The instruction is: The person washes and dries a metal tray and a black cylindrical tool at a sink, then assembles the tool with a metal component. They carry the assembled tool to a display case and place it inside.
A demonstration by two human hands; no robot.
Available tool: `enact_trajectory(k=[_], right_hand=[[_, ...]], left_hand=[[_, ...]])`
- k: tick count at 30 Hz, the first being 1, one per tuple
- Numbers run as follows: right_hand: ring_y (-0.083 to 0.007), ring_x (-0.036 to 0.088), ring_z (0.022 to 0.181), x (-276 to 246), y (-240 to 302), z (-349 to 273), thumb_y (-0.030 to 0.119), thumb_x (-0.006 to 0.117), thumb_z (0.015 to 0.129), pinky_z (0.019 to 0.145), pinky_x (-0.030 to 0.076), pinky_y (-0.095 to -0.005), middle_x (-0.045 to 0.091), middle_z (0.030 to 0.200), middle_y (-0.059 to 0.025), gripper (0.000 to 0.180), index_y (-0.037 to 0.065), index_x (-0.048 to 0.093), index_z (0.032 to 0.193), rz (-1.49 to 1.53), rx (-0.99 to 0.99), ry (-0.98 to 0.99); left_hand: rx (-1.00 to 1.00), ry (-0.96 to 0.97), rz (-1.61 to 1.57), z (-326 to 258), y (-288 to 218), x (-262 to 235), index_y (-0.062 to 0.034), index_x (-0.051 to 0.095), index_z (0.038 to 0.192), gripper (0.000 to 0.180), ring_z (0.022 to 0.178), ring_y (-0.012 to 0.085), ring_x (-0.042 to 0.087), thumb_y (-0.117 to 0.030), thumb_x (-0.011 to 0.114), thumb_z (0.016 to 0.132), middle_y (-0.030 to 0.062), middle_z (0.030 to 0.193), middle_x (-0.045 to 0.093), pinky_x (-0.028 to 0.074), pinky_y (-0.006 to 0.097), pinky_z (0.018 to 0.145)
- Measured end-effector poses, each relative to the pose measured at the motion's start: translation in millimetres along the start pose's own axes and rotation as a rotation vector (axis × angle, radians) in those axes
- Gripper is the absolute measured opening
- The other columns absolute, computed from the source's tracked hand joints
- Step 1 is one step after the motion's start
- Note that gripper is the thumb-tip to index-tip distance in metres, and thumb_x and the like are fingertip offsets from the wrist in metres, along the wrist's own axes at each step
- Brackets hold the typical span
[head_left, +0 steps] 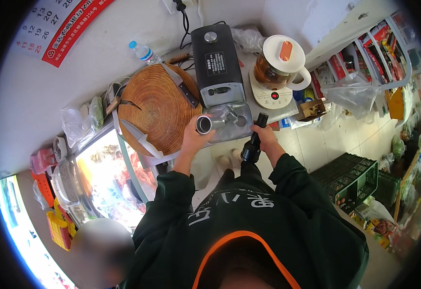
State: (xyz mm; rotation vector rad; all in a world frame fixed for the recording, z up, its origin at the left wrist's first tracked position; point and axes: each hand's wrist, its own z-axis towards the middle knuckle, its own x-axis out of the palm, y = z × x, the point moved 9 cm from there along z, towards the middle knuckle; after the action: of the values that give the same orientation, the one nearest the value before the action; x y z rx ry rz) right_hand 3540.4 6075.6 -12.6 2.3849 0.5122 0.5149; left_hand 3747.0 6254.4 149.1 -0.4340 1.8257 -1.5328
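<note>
Head view: the left hand (194, 138) grips a metal tube (204, 124) just beside the round wooden board (158, 107). The right hand (264, 137) clasps a black handle (254, 139) at the counter edge, open tiled floor (345, 132) to its right.

Metal grinder tube (205, 124) and black handle piece (253, 142), both being held at the machine front.

Lying roughly level in the left hand (193, 139), the tube is showing its round open mouth with a dark bore, silver and shiny, its far end running into the metal tray (237, 123) of the dark grey machine (217, 62). Standing nearly upright in the right hand (267, 139), the black piece is slim at the top, thicker and rounded at the bottom, hanging just below the tray's front edge.
</note>
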Motion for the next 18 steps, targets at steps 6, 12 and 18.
enact_trajectory(k=[6, 12, 18], right_hand=[[-0.0147, 0.058, 0.068, -0.5, 1.7, -0.4, 0.007, 0.075, 0.073, 0.062, 0.047, -0.0325, 0.062, 0.08, -0.0025, 0.03, 0.004, 0.065, 0.101, -0.039, -0.038, -0.009], [-0.0148, 0.056, 0.066, 0.3, 3.6, -3.0, 0.007, 0.076, 0.073, 0.061, 0.046, -0.0316, 0.06, 0.078, -0.0017, 0.034, 0.003, 0.066, 0.105, -0.111, -0.052, -0.011], [-0.015, 0.06, 0.073, -1.9, 22.4, 5.8, 0.008, 0.077, 0.07, 0.067, 0.048, -0.0333, 0.065, 0.085, -0.004, 0.033, 0.002, 0.065, 0.1, -0.23, -0.18, -0.056]], left_hand=[[-0.034, 0.073, -0.203, 3.8, 24.5, 7.0, -0.0102, 0.055, 0.124, 0.06, 0.097, 0.016, 0.059, -0.008, 0.08, 0.07, 0.0025, 0.106, 0.063, 0.049, 0.03, 0.085], [-0.416, -0.034, -0.481, -23.5, 72.1, 19.9, -0.0088, 0.052, 0.128, 0.06, 0.092, 0.0137, 0.059, -0.003, 0.078, 0.075, 0.0016, 0.102, 0.062, 0.05, 0.029, 0.081], [-0.436, -0.086, -0.427, -28.2, 88.3, 19.5, -0.0078, 0.051, 0.13, 0.058, 0.092, 0.0124, 0.061, -0.003, 0.076, 0.078, 0.002, 0.1, 0.062, 0.049, 0.029, 0.08]])
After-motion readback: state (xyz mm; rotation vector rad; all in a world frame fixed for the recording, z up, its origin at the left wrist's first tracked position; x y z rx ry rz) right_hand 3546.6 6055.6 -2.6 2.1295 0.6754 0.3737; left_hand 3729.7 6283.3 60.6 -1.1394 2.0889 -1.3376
